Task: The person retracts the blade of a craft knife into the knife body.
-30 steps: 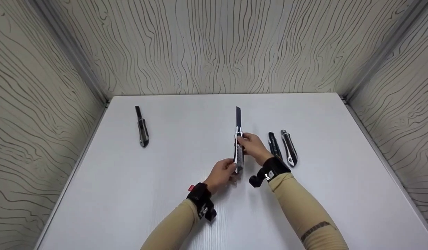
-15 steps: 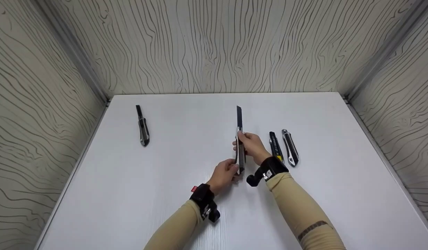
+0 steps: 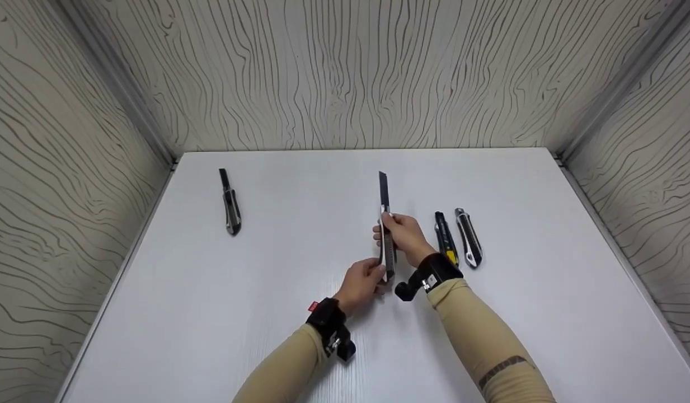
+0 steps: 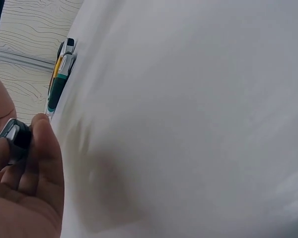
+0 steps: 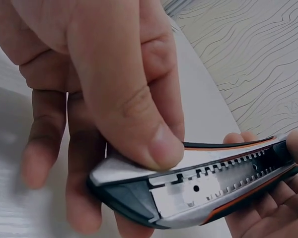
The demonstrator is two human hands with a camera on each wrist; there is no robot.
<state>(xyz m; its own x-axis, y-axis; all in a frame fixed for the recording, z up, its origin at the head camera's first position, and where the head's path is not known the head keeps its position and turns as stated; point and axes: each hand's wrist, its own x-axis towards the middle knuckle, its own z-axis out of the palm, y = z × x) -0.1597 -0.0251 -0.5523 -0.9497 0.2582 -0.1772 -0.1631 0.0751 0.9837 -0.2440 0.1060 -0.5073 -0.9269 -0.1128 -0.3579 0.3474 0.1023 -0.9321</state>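
Note:
A utility knife (image 3: 388, 252) is held up in front of me, its long dark blade (image 3: 384, 189) extended away from me. My left hand (image 3: 360, 284) pinches its tail end between thumb and fingers. Farther up the handle, near the blade, my right hand (image 3: 407, 234) grips it with the thumb along the top and fingertips showing on the left side. The right wrist view shows the knife's slotted metal channel (image 5: 188, 194), orange trim and dark tail, with the left hand (image 5: 114, 79) large in front. There the right hand (image 5: 258, 215) has its thumb at the channel's far end.
On the white table (image 3: 221, 313), a black utility knife with a yellow part (image 3: 445, 238) and a silver-and-dark one (image 3: 469, 239) lie right of my hands. Another, blade out (image 3: 231, 211), lies far left. Wood-patterned walls (image 3: 345, 73) surround the table.
My right thumb has slid forward toward the blade, and its fingertips now show left of the handle. The knife has rolled slightly. The left hand keeps its hold on the tail end.

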